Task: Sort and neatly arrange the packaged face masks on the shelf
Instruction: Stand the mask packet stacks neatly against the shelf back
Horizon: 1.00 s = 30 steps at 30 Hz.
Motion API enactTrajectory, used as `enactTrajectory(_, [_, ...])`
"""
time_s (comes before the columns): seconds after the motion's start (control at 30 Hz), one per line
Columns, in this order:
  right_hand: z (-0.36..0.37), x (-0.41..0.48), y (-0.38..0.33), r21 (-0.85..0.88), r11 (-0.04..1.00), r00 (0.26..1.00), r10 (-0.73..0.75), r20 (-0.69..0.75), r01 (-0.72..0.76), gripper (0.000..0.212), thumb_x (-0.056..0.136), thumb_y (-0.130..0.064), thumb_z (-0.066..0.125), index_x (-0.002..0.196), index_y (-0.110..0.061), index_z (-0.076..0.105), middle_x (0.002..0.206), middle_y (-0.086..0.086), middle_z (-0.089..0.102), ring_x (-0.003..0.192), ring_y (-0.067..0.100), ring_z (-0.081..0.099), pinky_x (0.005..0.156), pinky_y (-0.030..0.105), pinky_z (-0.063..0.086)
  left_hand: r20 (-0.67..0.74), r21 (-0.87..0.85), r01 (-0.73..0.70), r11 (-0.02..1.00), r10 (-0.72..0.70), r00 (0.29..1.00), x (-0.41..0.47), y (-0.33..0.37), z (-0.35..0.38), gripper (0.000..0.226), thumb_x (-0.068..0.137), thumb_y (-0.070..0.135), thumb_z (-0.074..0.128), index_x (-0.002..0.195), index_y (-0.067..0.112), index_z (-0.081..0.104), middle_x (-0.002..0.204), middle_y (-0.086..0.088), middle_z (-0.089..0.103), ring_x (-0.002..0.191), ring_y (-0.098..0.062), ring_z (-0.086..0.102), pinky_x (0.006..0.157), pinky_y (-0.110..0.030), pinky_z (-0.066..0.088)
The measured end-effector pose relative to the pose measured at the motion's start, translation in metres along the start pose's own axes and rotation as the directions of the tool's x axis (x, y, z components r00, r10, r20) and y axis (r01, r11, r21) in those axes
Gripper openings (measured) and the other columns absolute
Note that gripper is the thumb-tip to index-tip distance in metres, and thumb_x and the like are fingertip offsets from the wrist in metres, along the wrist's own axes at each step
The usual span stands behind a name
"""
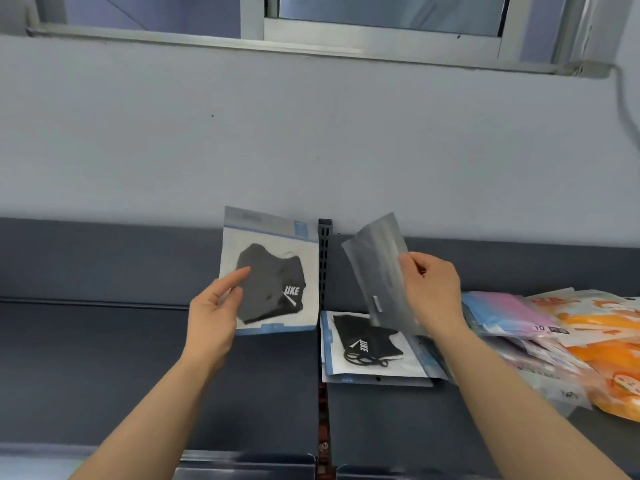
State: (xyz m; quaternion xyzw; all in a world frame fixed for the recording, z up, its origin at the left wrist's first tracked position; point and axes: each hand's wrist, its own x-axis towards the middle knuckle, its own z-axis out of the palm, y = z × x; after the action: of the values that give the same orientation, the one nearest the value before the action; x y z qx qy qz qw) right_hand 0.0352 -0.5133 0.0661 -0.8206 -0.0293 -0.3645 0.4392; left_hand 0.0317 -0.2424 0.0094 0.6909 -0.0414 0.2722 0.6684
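Two heaps lie on the dark shelf (381, 427) right of the slotted upright (325, 258): a black-mask stack (374, 351), then pastel and orange packs (554, 330). Above, the left hand (216, 306) grips a white-backed black-mask pack (277, 275); the right hand (433, 289) pinches a translucent grey pack (381, 268).

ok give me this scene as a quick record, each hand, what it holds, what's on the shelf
left hand: holds black mask pack, raised, front facing camera
right hand: pinches grey pack, tilted, above stack
stack: black mask packs lying flat on shelf, right of post
pile: pink, blue and orange packs, far right
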Motion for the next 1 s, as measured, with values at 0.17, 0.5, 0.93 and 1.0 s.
enactTrajectory(0.17, [0.020,0.007,-0.015,0.342,0.876,0.940,0.302,0.161,-0.340,0.024,0.090,-0.012,0.055,0.083,0.011,0.062,0.071,0.009,0.050,0.065,0.017,0.041,0.054,0.025,0.038,0.127,-0.034,-0.044,0.998,0.048,0.991,-0.011,0.023,0.018,0.046,0.097,-0.008,0.046,0.117,0.028,0.066,0.126,0.006,0.065,0.107,0.013,0.059,0.096,-0.006,0.043])
enactTrajectory(0.5, [0.049,-0.002,-0.028,0.656,0.438,0.785,0.427,0.449,-0.614,0.067,0.093,0.007,0.048,0.149,-0.020,0.024,0.105,0.017,0.059,0.087,0.029,0.068,0.064,0.039,0.059,0.328,0.127,-0.117,0.985,0.069,0.942,-0.027,0.007,0.020,0.078,0.068,0.017,0.089,0.134,0.038,0.054,0.131,0.029,0.053,0.117,0.025,0.043,0.091,0.003,0.036])
enactTrajectory(0.93, [0.058,-0.008,-0.017,0.378,0.783,0.829,0.293,0.476,-0.494,0.062,0.089,-0.029,0.066,0.143,-0.019,0.036,0.133,0.002,0.055,0.113,0.015,0.058,0.089,0.028,0.048,0.070,-0.100,-0.106,0.989,0.114,0.991,-0.008,0.022,-0.001,0.057,0.097,-0.001,0.053,0.135,0.042,0.046,0.113,0.003,0.072,0.102,-0.015,0.070,0.085,-0.035,0.057])
enactTrajectory(1.0, [0.061,-0.012,-0.015,0.441,0.722,0.795,0.248,0.554,-0.533,0.042,0.091,-0.021,0.063,0.131,-0.017,0.052,0.119,0.001,0.067,0.105,0.015,0.065,0.090,0.032,0.052,0.084,-0.080,-0.116,0.990,0.123,0.989,-0.009,0.021,-0.003,0.056,0.100,0.001,0.048,0.139,0.041,0.042,0.110,0.002,0.073,0.098,-0.016,0.071,0.082,-0.034,0.057])
